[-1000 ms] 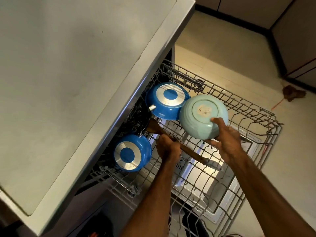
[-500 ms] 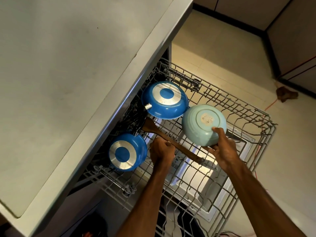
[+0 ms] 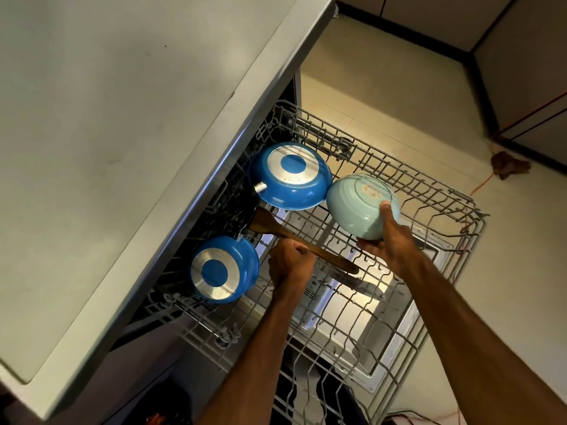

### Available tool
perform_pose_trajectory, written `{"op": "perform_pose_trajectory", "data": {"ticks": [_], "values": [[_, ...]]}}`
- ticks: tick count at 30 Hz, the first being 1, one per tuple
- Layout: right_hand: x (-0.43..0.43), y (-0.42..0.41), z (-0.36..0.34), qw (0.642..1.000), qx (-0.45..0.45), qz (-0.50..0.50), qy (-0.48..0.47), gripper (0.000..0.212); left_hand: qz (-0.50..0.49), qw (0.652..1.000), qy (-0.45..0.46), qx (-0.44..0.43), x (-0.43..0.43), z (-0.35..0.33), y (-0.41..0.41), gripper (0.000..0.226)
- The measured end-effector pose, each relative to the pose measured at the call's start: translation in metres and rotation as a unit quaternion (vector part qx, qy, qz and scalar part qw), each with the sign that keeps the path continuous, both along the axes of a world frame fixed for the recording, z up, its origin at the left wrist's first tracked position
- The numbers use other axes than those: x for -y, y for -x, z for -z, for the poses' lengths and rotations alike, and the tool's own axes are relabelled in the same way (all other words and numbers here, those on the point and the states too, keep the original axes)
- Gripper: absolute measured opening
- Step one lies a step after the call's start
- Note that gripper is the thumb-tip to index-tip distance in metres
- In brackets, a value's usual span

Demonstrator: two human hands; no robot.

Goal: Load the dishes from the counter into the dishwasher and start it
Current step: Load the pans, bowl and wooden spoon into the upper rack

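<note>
Head view: the upper rack [image 3: 429, 191] is drawn out, a large blue pan [image 3: 291, 176] inverted in it.
Bowl: the pale teal bowl [image 3: 356, 207] is held base up, tilted, just right of the pan, apparently touching it.
Right hand [image 3: 389, 240]: the bowl is gripped, thumb on its base.
Left hand [image 3: 290, 262]: closed round the wooden spatula [image 3: 267, 223], below the pan.
Spatula axis: blade toward the pan, handle running away rightward.
Nearer hand: the right is judged nearer the free tines.

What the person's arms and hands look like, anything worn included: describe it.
Nothing worn shows. The left forearm and right forearm are bare to the frame edge, with no sleeves. The left hand and right hand have no gloves, and no watch, band or ring shows.
</note>
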State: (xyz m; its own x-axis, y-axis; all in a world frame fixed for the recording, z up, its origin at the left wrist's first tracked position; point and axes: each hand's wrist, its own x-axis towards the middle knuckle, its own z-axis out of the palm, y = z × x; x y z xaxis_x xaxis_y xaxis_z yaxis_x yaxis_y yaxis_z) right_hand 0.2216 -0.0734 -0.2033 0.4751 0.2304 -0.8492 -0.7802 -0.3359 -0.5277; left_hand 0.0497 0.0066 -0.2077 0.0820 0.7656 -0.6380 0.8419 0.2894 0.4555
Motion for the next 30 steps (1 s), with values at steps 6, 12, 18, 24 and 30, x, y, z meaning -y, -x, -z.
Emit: {"op": "perform_pose_trajectory", "data": {"ticks": [6,12,18,24,30], "values": [[0.006,0.005,-0.007,0.997,-0.039,0.037,-0.058,0.078,0.010,1.000,0.002,0.010,0.001,-0.003,0.004,0.006],[0.018,0.034,-0.011,0.995,-0.044,0.064,-0.059,0.069,0.036,0.999,-0.007,0.035,0.006,-0.012,0.015,0.006],[0.032,0.069,-0.047,0.998,-0.042,0.037,-0.034,0.050,0.087,0.995,-0.039,0.023,0.023,-0.069,0.036,0.017],[0.023,0.122,-0.138,0.997,-0.048,-0.041,-0.036,0.028,0.151,0.985,-0.083,0.021,0.036,-0.169,0.069,0.020],[0.016,0.179,-0.253,0.988,-0.018,-0.144,-0.055,0.021,0.161,0.978,-0.123,0.054,0.056,-0.286,0.128,0.017]]}}
